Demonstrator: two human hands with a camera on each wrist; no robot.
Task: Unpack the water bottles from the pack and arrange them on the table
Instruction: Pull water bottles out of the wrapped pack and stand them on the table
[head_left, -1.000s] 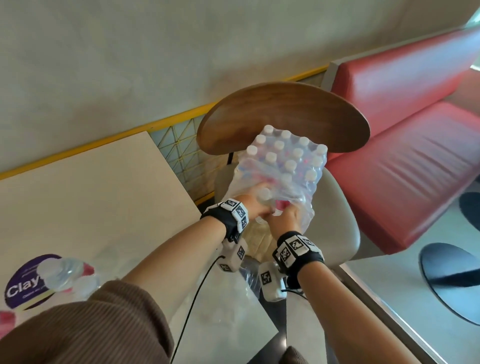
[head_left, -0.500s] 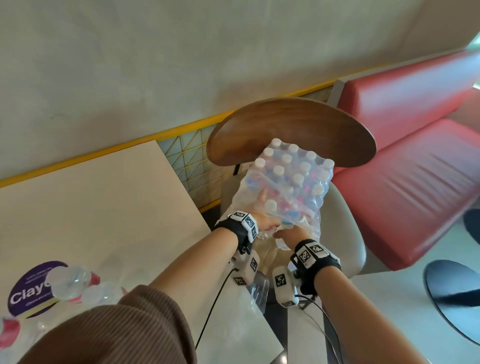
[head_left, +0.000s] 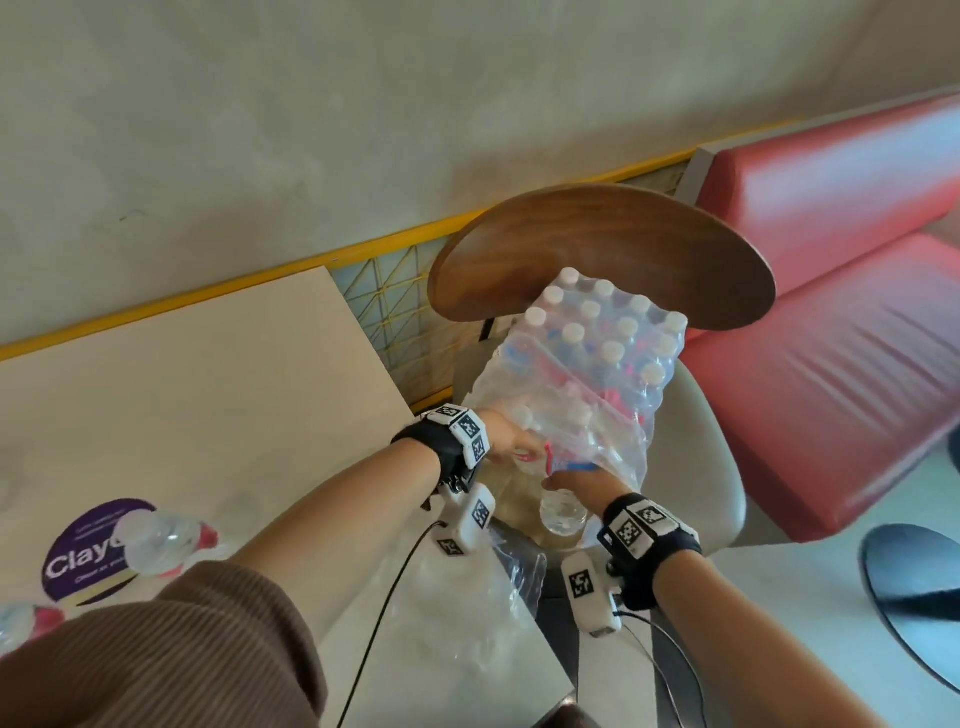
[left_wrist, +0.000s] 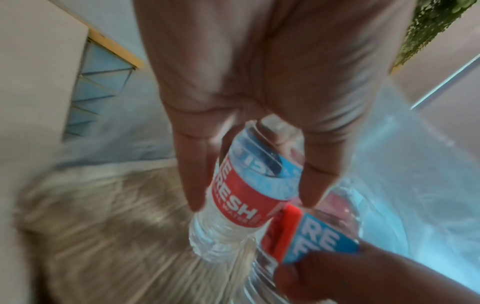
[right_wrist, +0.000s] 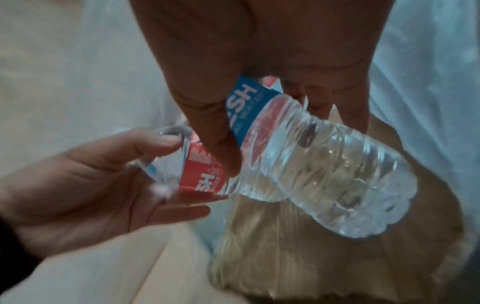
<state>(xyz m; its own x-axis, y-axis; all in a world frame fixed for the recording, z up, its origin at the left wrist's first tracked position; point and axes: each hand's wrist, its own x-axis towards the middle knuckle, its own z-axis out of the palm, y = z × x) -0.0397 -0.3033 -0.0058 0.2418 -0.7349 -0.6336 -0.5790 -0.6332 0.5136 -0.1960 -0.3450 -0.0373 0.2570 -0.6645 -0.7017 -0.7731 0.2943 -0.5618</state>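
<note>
A brown ribbed sleeve (head_left: 171, 649) covers the left arm. Both wrists wear black straps (head_left: 447, 457) with white checker-marked blocks (head_left: 582, 587) and thin black cables (head_left: 384, 618).

Soft daylight, maybe from the right; wrist views motion-blurred, edges warped

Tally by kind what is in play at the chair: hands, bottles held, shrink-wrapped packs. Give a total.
Hands: 2, the left hand and the right hand
Bottles held: 2, the left bottle and the right bottle, one in each hand
Packs: 1, the pack
Total: 5
</note>
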